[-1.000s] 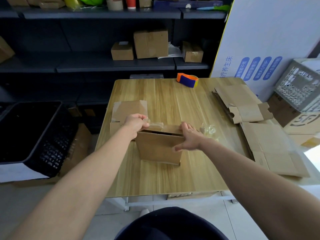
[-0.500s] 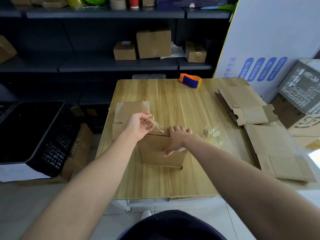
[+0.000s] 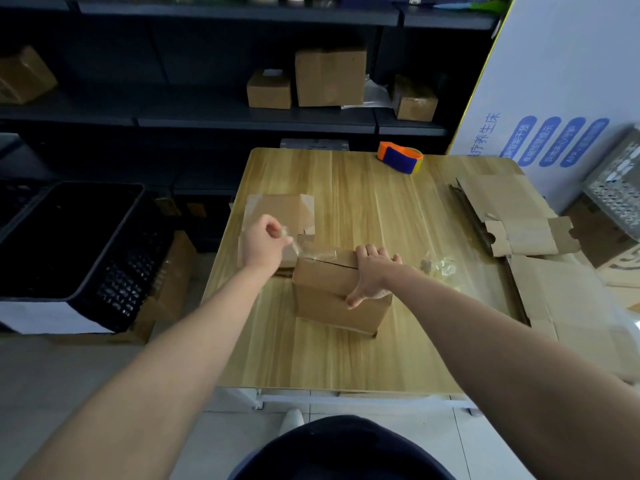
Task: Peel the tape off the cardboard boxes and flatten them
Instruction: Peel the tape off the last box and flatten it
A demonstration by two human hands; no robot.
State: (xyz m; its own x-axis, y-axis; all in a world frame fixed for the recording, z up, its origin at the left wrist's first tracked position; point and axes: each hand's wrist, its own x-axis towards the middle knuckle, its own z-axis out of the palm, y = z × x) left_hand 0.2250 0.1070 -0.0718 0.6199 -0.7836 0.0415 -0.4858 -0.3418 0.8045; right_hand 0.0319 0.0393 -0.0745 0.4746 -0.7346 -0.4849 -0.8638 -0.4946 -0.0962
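We see a light wooden worktop (image 3: 363, 188) with dark metal shelving (image 3: 207, 112) behind it. Pale floor (image 3: 69, 375), seemingly tiled, lies below. A black crate (image 3: 69, 237) sits at left and a white printed panel (image 3: 554, 64) stands at right.

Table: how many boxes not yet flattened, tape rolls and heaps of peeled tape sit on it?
Boxes not flattened: 2 (front box, back box)
Tape roll: 1
Heap of peeled tape: 1
Total: 4
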